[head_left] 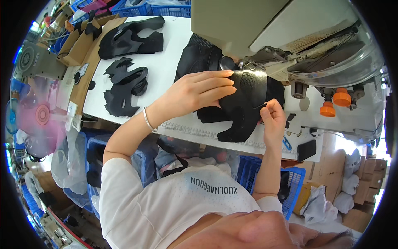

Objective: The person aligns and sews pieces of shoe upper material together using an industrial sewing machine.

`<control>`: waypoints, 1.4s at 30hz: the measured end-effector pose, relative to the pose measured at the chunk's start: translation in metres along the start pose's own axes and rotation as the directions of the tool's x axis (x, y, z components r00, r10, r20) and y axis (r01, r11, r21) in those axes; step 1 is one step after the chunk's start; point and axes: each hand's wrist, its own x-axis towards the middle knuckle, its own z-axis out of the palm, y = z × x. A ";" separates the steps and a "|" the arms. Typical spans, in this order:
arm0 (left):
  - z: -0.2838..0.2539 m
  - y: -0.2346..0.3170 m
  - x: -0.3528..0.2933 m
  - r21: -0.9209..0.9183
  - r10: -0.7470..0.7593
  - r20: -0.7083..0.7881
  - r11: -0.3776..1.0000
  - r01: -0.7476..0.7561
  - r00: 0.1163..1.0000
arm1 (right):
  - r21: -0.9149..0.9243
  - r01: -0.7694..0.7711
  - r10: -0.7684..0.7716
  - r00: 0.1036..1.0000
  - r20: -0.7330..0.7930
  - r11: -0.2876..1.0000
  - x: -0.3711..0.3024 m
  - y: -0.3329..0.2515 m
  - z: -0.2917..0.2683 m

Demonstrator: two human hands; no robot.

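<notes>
A black shoe-upper piece (pixel 248 97) with a glossy patch lies under the needle area of a sewing machine (pixel 232 25). My left hand (pixel 198 91) rests flat on this piece, its fingers stretched towards the machine's metal foot. At the piece's right edge my right hand (pixel 273 115) is pinched together, thumb against fingers. What it holds is too small to make out. Another black part with mesh (pixel 198 56) lies behind my left hand, beside the machine. The needle itself cannot be made out.
Stacked black upper parts (pixel 132 38) and a pile of curved black parts (pixel 125 88) lie on the left of the white table (pixel 166 29). Right of my right hand are a phone (pixel 306 150) and blue thread snips (pixel 287 143). Orange knobs (pixel 342 97) jut from the machine.
</notes>
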 end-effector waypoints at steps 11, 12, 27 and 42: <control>0.006 0.002 0.001 0.008 0.022 -0.053 1.000 -0.022 0.998 | 0.042 -0.083 0.080 0.994 0.073 0.996 0.001 -0.003 -0.005; 0.005 0.002 -0.001 0.033 0.067 -0.053 0.997 -0.066 0.996 | 0.040 -0.079 0.076 0.995 0.068 0.996 0.002 -0.003 -0.005; 0.031 0.001 -0.011 0.335 0.343 -0.194 0.904 -0.266 0.919 | 0.252 -0.208 0.198 0.978 0.065 0.945 0.007 0.010 0.005; 0.034 -0.002 -0.011 0.348 0.345 -0.283 0.907 -0.240 0.895 | 0.517 -0.124 0.164 0.986 -0.032 0.847 0.002 0.026 0.028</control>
